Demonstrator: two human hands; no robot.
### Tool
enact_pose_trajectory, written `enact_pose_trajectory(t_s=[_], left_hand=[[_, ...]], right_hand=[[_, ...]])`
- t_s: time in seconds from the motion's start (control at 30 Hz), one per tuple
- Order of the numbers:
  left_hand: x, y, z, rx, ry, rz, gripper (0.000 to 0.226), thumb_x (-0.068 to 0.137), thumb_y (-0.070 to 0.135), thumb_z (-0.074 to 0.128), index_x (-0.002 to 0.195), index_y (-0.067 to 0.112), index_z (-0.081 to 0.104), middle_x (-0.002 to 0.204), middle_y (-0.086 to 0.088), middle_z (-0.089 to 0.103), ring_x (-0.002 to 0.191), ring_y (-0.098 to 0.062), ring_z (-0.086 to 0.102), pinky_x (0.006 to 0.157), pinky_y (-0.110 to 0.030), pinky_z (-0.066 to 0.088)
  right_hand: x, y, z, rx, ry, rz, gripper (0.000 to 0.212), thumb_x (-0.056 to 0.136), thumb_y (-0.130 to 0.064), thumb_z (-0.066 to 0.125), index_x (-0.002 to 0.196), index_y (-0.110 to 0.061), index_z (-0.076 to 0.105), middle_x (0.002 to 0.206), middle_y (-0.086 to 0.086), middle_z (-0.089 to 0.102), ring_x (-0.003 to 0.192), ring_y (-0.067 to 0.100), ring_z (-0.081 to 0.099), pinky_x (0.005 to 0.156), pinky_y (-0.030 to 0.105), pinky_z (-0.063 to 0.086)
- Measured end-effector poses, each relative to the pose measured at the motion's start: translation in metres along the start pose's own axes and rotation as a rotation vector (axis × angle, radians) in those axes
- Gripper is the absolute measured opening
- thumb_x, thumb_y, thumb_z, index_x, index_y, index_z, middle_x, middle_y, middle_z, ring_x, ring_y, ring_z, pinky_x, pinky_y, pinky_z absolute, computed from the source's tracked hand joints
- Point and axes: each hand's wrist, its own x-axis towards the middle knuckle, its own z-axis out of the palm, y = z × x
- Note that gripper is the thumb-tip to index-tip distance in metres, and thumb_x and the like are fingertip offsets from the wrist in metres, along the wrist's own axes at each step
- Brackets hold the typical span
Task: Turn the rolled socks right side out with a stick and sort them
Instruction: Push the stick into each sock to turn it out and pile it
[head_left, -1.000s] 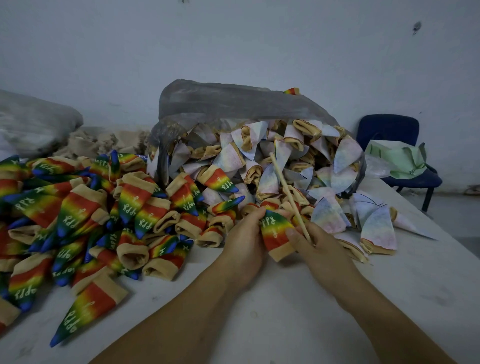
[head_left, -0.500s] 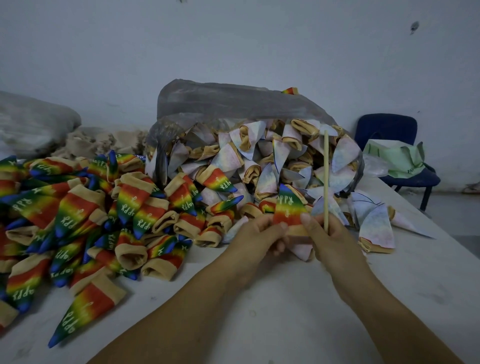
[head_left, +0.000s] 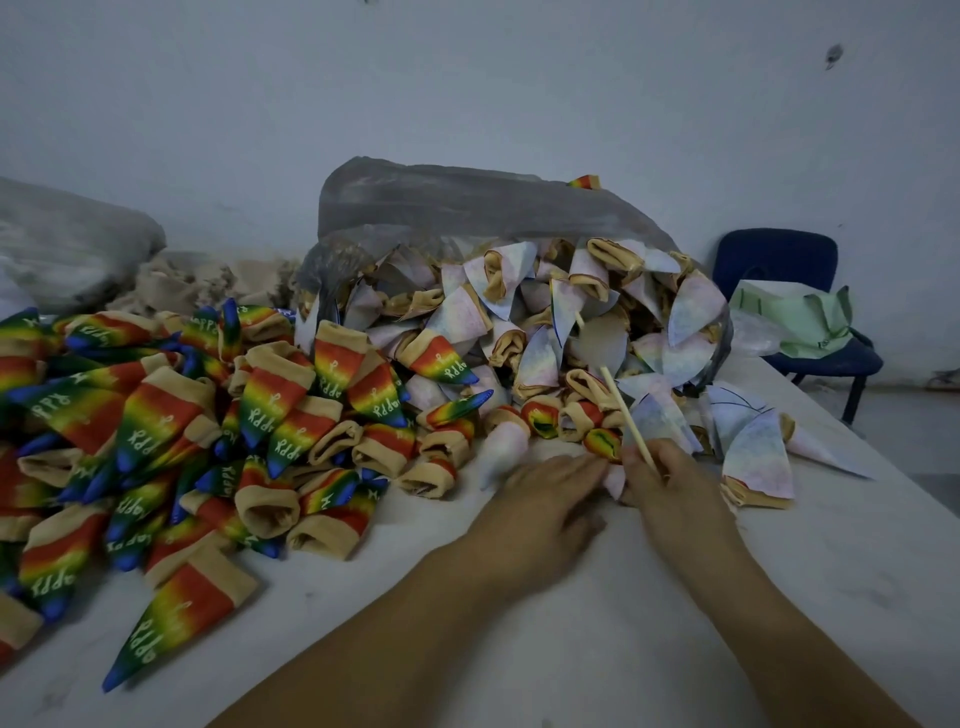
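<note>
- I am watching the right hand (head_left: 670, 488) working just in front of the mouth of the grey plastic bag (head_left: 467, 208). Its curled fingers are gripping the lower end of a wooden stick (head_left: 627, 415), which is leaning up and left toward the bag.
- The left hand (head_left: 540, 501) is lying low over the table (head_left: 779, 571) in front of the bag, fingers stretched out and relaxed.
- Its tips are reaching a pale rolled sock (head_left: 614, 480) sitting between the two hands; through the blur I cannot tell whether they are touching it.
- More inside-out socks (head_left: 545, 322) are spilling from the bag's mouth.
- Rainbow socks (head_left: 208, 415), right side out, are lying heaped left of the bag.
- A blue chair (head_left: 779, 260) is standing right of the bag, carrying a green bag (head_left: 795, 317).
</note>
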Motion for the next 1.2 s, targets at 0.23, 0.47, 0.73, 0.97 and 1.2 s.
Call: enact_pose_trajectory(t_s=[0.23,0.47,0.73,0.97,1.2], left_hand=[[0.002,-0.001,-0.008,-0.241,0.093,-0.2,0.026,0.101,0.018,0.051,0.12,0.021,0.068,0.112,0.003,0.062,0.101,-0.006,0.052,0.084,-0.021,0.042],[0.002,-0.002,-0.019,-0.659,0.232,-0.401,0.024,0.1,0.031,0.054,0.109,0.052,0.062,0.109,0.03,0.062,0.1,0.015,0.055,0.076,-0.005,0.043],[0.004,0.015,-0.011,-0.828,0.303,-0.392,0.054,0.088,0.061,0.059,0.138,0.047,0.045,0.142,0.017,0.046,0.123,0.001,0.05,0.102,-0.028,0.045],[0.006,0.03,-0.01,-0.754,0.188,-0.389,0.091,0.075,0.078,0.05,0.153,0.04,0.026,0.161,0.024,0.014,0.136,0.016,0.008,0.095,0.002,0.017],[0.005,0.032,-0.012,-0.905,0.332,-0.425,0.027,0.1,0.035,0.054,0.103,0.061,0.064,0.132,0.023,0.06,0.124,0.006,0.052,0.109,-0.025,0.04]], right_hand=[[0.0,-0.004,-0.003,0.042,-0.082,0.01,0.014,0.094,-0.019,0.049,0.093,-0.023,0.062,0.089,0.002,0.062,0.078,0.012,0.054,0.062,0.025,0.039],[-0.007,-0.014,-0.003,0.155,-0.12,0.017,0.017,0.093,-0.042,0.051,0.082,-0.043,0.064,0.074,-0.02,0.065,0.074,-0.011,0.055,0.055,0.008,0.039],[-0.006,-0.015,-0.001,0.065,0.092,-0.109,0.028,0.093,-0.038,0.052,0.067,-0.029,0.056,0.052,-0.011,0.052,0.051,-0.003,0.047,0.046,0.013,0.034],[-0.007,-0.018,0.002,-0.071,0.262,-0.25,0.018,0.089,-0.047,0.042,0.082,-0.034,0.051,0.076,-0.014,0.048,0.069,0.002,0.05,0.055,0.023,0.034],[-0.008,-0.018,0.009,-0.053,0.155,-0.349,0.011,0.095,-0.031,0.048,0.088,-0.028,0.055,0.08,-0.01,0.052,0.078,0.001,0.051,0.059,0.012,0.036]])
